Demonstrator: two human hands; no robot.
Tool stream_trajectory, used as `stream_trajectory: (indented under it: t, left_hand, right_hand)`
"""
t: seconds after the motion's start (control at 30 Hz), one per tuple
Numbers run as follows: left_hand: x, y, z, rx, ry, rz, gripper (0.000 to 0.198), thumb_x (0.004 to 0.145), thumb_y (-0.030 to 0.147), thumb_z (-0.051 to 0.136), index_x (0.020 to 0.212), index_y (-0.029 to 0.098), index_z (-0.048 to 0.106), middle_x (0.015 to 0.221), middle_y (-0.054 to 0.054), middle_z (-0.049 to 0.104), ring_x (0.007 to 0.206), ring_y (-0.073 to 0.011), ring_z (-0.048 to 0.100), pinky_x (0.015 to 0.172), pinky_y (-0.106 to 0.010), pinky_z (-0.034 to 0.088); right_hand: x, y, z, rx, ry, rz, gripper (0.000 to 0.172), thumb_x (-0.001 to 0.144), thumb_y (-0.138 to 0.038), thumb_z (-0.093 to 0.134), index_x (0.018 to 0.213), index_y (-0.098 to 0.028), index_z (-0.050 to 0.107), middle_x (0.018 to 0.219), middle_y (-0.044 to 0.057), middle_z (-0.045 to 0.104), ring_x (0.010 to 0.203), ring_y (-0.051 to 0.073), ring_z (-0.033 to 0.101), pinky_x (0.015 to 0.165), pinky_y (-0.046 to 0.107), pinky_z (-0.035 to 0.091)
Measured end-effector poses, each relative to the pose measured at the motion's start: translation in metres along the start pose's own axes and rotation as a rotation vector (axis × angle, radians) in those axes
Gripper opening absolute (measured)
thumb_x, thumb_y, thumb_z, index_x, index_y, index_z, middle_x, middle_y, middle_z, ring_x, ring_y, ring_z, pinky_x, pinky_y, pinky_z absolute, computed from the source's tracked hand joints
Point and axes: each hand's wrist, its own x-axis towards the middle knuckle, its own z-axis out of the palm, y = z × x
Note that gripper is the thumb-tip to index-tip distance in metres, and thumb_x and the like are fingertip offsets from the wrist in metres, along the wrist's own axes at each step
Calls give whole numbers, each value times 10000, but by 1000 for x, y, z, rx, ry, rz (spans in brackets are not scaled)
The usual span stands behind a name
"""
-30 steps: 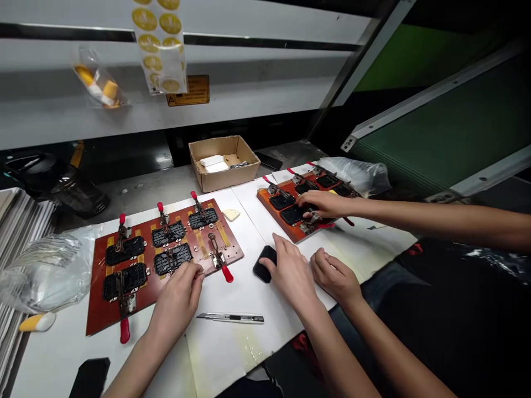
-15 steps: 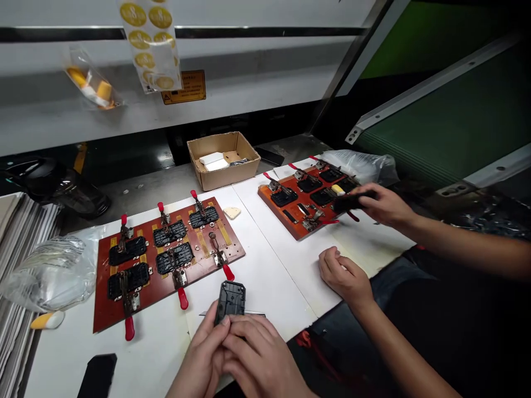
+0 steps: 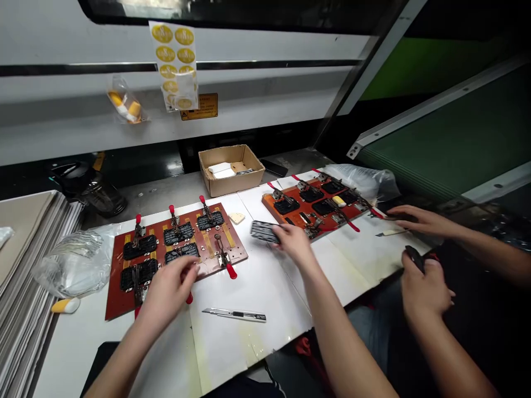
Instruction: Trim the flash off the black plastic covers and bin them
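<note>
My right hand (image 3: 293, 243) grips one end of a black ribbed plastic plate (image 3: 262, 231), held over the white paper between the two boards; it is slightly blurred. Over the front edge of the left red-brown board (image 3: 211, 266) hovers my left hand (image 3: 168, 284), thumb and fingers apart, with nothing seen in it. Several black plastic plates (image 3: 139, 247) lie on that board, under toggle clamps with red handles (image 3: 231, 270). The left hand partly covers a plate (image 3: 181, 252) and a front clamp. A utility knife (image 3: 234, 315) rests on the paper in front.
At right, a co-worker's hands (image 3: 427, 287) work beside a second clamp board (image 3: 269, 205); one holds a dark piece. Behind stands a cardboard box (image 3: 232, 185). Leftward are a plastic bag (image 3: 74, 265), a dark bottle (image 3: 97, 193), a paper stack (image 3: 37, 265) and a yellow-white tool (image 3: 66, 305).
My hands have parted: the right carried the black plate forward and right, the left moved to the left board. The knife is now uncovered. The co-worker's hands shifted right; the view tilted up.
</note>
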Motion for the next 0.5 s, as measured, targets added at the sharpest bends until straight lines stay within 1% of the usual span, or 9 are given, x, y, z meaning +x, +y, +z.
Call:
stream_trajectory:
  t: [0.03,0.1,0.17,0.2,0.27,0.33,0.37,0.5]
  left_hand:
    - [15,-2,-2,87,11,37,309,970,375,456,1155,223,652,1109,-73,714,1006,-267,658,878,-387,483]
    - [44,-4,1,222,8,102,330,951,293,477,1226,182,619,1202,-117,673,1104,-300,625,937,-416,466]
    - [67,-5,12,285,-10,141,450,904,259,557,1336,137,538,1282,-163,615,1172,-326,589,975,-430,455]
    - [75,-5,18,295,-19,155,525,875,262,607,1371,127,503,1295,-173,600,1185,-330,580,983,-425,455]
    - [87,-6,29,298,-32,178,598,825,286,689,1374,145,498,1262,-155,608,1180,-320,580,986,-400,460]
    - [92,-8,35,305,-36,198,558,816,302,708,1334,181,539,1193,-121,630,1148,-299,593,978,-377,466]
    - [93,-10,37,307,-34,205,537,823,301,703,1327,197,547,1177,-110,631,1143,-290,593,979,-371,465]
    - [92,-16,36,295,-16,224,594,841,320,693,1391,217,496,1232,-105,591,1193,-273,554,1017,-364,447]
  right_hand:
    - [12,-5,15,-19,-72,-11,289,941,-392,531,965,-130,649,844,116,725,559,168,651,466,244,451]
    - [28,-17,48,-63,-208,-48,240,931,-356,571,923,-137,668,763,82,728,509,150,635,438,225,428]
    - [34,-27,76,-119,-302,-104,231,937,-344,581,926,-137,684,741,60,730,519,138,639,467,213,439]
    - [34,-31,85,-150,-327,-143,240,940,-353,585,938,-137,691,756,57,735,554,139,651,502,212,452]
    - [35,-36,94,-216,-342,-235,263,931,-387,607,974,-147,704,838,61,748,687,158,682,606,220,478]
    - [35,-38,93,-277,-339,-324,281,924,-417,617,1023,-171,709,960,62,750,851,184,687,718,233,483]
    - [36,-39,92,-305,-340,-355,291,933,-426,600,1048,-181,705,1007,60,746,904,190,681,751,236,480]
    - [34,-43,96,-446,-347,-391,343,978,-451,500,1113,-189,677,1070,67,734,943,199,679,778,249,480]
